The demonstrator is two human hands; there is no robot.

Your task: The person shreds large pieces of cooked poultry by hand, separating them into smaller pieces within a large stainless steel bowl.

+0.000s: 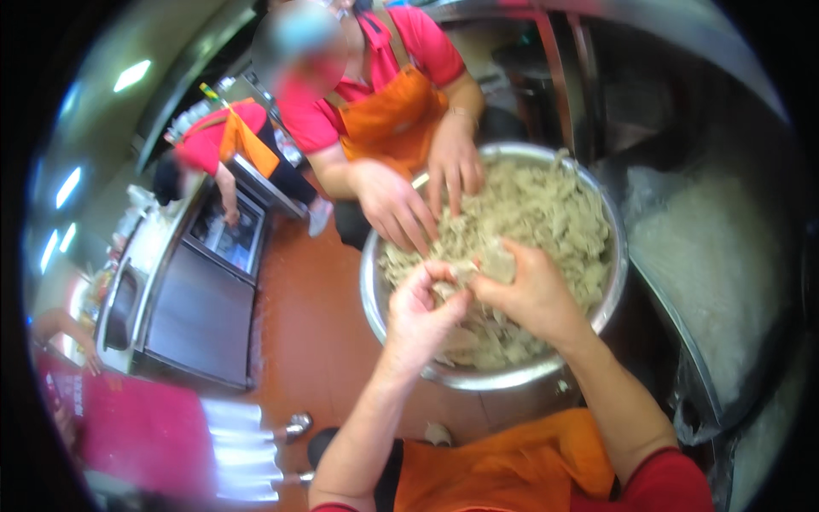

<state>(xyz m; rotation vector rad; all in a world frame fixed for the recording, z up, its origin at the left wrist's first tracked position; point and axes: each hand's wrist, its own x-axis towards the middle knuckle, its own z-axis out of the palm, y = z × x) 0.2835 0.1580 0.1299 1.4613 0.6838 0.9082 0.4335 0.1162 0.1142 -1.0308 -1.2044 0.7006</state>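
Observation:
A large round metal basin holds a heap of pale, greyish-green food pieces, whose exact kind I cannot tell. Above its near half, my left hand pinches a small pale piece between thumb and fingers. My right hand, close beside it on the right, grips a larger pale piece, its thumb near the left fingertips. Both hands are over the heap. Across the basin, a co-worker's two hands rest on or in the pieces, just beyond mine and apart from them.
The co-worker in an orange apron sits opposite. Another person bends over an open metal counter drawer or cooler at left. A person in a pink shirt stands lower left. A large container with whitish contents is at right.

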